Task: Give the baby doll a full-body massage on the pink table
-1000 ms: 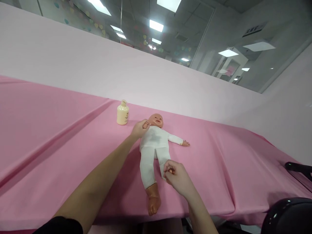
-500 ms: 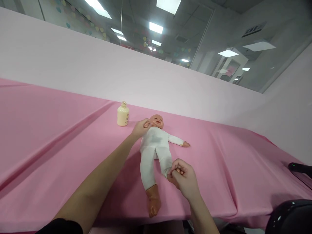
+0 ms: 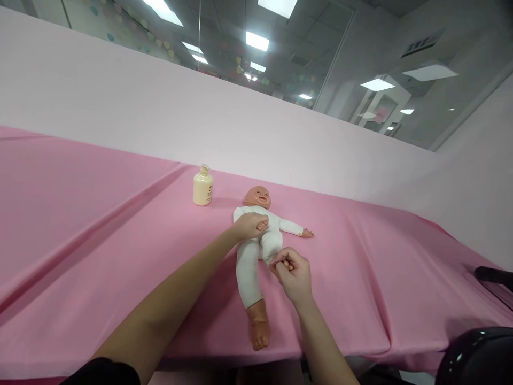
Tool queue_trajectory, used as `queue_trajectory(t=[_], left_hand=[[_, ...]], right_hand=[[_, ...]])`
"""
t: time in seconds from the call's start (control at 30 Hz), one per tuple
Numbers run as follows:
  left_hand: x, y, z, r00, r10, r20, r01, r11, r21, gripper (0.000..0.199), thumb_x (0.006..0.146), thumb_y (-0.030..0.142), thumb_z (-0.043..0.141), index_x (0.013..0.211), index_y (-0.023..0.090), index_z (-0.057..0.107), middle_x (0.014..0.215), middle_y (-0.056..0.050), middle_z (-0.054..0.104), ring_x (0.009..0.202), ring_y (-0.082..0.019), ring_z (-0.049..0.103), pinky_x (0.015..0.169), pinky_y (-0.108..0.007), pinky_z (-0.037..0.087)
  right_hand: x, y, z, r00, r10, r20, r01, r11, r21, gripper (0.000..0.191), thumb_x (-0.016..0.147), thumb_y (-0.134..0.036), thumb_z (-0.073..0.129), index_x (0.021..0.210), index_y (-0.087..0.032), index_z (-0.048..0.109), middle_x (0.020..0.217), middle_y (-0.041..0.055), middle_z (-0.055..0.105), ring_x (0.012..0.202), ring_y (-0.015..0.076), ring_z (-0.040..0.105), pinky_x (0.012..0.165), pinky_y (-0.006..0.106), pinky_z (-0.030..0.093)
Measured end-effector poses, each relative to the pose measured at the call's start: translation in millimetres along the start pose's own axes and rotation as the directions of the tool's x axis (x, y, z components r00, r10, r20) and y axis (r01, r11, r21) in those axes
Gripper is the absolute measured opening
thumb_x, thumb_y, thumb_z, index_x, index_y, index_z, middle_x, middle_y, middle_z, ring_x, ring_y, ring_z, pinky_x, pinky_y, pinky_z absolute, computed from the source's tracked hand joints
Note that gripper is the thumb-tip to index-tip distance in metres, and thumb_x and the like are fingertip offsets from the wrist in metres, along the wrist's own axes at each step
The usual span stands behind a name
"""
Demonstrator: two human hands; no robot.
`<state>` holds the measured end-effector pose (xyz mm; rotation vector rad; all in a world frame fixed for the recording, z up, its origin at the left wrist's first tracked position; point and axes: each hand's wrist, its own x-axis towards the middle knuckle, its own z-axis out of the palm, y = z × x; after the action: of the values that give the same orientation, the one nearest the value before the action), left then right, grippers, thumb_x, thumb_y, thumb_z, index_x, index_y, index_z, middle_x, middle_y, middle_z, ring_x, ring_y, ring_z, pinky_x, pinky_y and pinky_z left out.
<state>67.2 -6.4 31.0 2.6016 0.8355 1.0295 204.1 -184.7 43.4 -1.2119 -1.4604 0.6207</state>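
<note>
A baby doll [image 3: 248, 270] in a white suit lies on its back, its head toward the wall and one bare brown foot [image 3: 259, 329] pointing at me. My left hand [image 3: 249, 225] is closed around one of the doll's hands, with its small fingers showing, over the doll's belly. The doll's other arm [image 3: 292, 226] stretches out to the right on the cloth. My right hand [image 3: 297, 274] grips the foot of the bent leg; only some toes show between my fingers.
A cream pump bottle [image 3: 202, 187] stands left of the doll's head near the wall. Pink cloth [image 3: 340, 299] with several folds covers the table. A glossy black rounded object [image 3: 476, 355] is at the lower right. Glass panels top the white wall [image 3: 120, 101].
My left hand has brought the doll's hand from beside its head down across its belly. My right hand has pushed the held foot up toward the body, bending that leg.
</note>
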Motion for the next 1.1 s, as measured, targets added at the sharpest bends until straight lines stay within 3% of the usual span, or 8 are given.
queue_trajectory(t=[0.1, 0.23, 0.4, 0.63, 0.73, 0.87, 1.0, 1.1], left_hand=[[1.9, -8.4, -7.4, 0.991, -0.081, -0.103, 0.075, 0.995, -0.064, 0.018, 0.084, 0.033, 0.05, 0.071, 0.02, 0.051, 0.068, 0.001, 0.058, 0.063, -0.015, 0.049, 0.057, -0.027, 0.031], [-5.0, -31.9, -13.7, 0.938, -0.27, -0.218, 0.225, 0.952, -0.209, 0.019, 0.086, 0.037, 0.046, 0.079, 0.02, 0.053, 0.07, 0.001, 0.057, 0.064, -0.014, 0.05, 0.058, -0.025, 0.035], [-23.2, -62.9, -6.2, 0.873, -0.44, -0.212, 0.417, 0.897, -0.147, 0.018, 0.085, 0.036, 0.045, 0.076, 0.021, 0.048, 0.067, 0.002, 0.052, 0.062, -0.015, 0.048, 0.058, -0.025, 0.034], [-24.0, -53.3, 10.6, 0.924, -0.363, -0.122, 0.357, 0.932, -0.068, 0.015, 0.077, 0.033, 0.056, 0.068, 0.023, 0.049, 0.063, 0.0, 0.053, 0.062, -0.018, 0.048, 0.059, -0.028, 0.03], [-20.9, -48.4, -0.3, 0.921, -0.361, -0.147, 0.355, 0.933, -0.066, 0.016, 0.082, 0.032, 0.049, 0.069, 0.022, 0.048, 0.063, 0.001, 0.052, 0.06, -0.017, 0.047, 0.057, -0.027, 0.03], [-12.8, -37.2, -14.7, 0.917, -0.341, -0.207, 0.329, 0.94, -0.092, 0.021, 0.088, 0.037, 0.041, 0.074, 0.022, 0.047, 0.067, 0.001, 0.054, 0.06, -0.016, 0.047, 0.055, -0.027, 0.03], [-6.6, -15.8, -5.7, 0.986, -0.122, -0.117, 0.126, 0.992, 0.028, 0.013, 0.085, 0.028, 0.043, 0.073, 0.022, 0.047, 0.07, -0.001, 0.056, 0.062, -0.018, 0.048, 0.056, -0.031, 0.028], [-8.1, -4.5, 7.6, 0.999, 0.017, 0.029, -0.019, 0.996, 0.087, 0.012, 0.073, 0.016, 0.049, 0.064, 0.022, 0.042, 0.062, -0.003, 0.053, 0.059, -0.02, 0.046, 0.056, -0.033, 0.024]], right_hand=[[-11.0, -6.2, -6.9, 0.999, 0.039, 0.015, -0.039, 0.999, 0.025, 0.012, 0.068, -0.01, 0.047, 0.067, -0.018, 0.056, 0.057, -0.0035, 0.054, 0.045, 0.0073, 0.036, 0.044, 0.02, 0.027], [-30.8, -2.9, -10.8, 0.989, 0.112, 0.094, -0.114, 0.993, 0.016, 0.012, 0.068, -0.009, 0.046, 0.068, -0.018, 0.053, 0.058, -0.0035, 0.054, 0.047, 0.0079, 0.037, 0.046, 0.02, 0.029], [-46.8, 3.3, -12.1, 0.965, 0.224, 0.135, -0.22, 0.974, -0.048, 0.01, 0.069, -0.01, 0.045, 0.067, -0.019, 0.05, 0.062, -0.0016, 0.057, 0.055, 0.0114, 0.048, 0.051, 0.022, 0.034], [-34.6, -0.1, -9.8, 0.94, 0.307, 0.148, -0.328, 0.934, 0.142, 0.007, 0.064, -0.012, 0.045, 0.064, -0.019, 0.047, 0.057, -0.0016, 0.058, 0.05, 0.0115, 0.049, 0.047, 0.021, 0.033], [-33.6, -13.0, -12.0, 0.956, 0.259, 0.137, -0.276, 0.953, 0.124, 0.008, 0.064, -0.012, 0.046, 0.062, -0.019, 0.049, 0.058, -0.0004, 0.059, 0.05, 0.0107, 0.048, 0.045, 0.02, 0.032], [-27.5, -34.1, -20.4, 0.991, 0.136, 0.006, -0.136, 0.981, 0.141, 0.007, 0.068, -0.014, 0.05, 0.063, -0.018, 0.053, 0.063, 0.0003, 0.062, 0.044, 0.0075, 0.042, 0.041, 0.019, 0.029], [-3.4, -31.2, -15.9, 0.995, -0.007, -0.103, 0.022, 0.989, 0.145, 0.005, 0.071, -0.017, 0.054, 0.066, -0.018, 0.055, 0.071, 0.0019, 0.066, 0.051, 0.0099, 0.05, 0.044, 0.02, 0.037], [16.4, -7.9, -1.1, 0.998, -0.028, -0.057, 0.032, 0.996, 0.08, 0.004, 0.07, -0.015, 0.052, 0.068, -0.018, 0.056, 0.068, 0.0008, 0.064, 0.048, 0.0086, 0.047, 0.047, 0.021, 0.039]])
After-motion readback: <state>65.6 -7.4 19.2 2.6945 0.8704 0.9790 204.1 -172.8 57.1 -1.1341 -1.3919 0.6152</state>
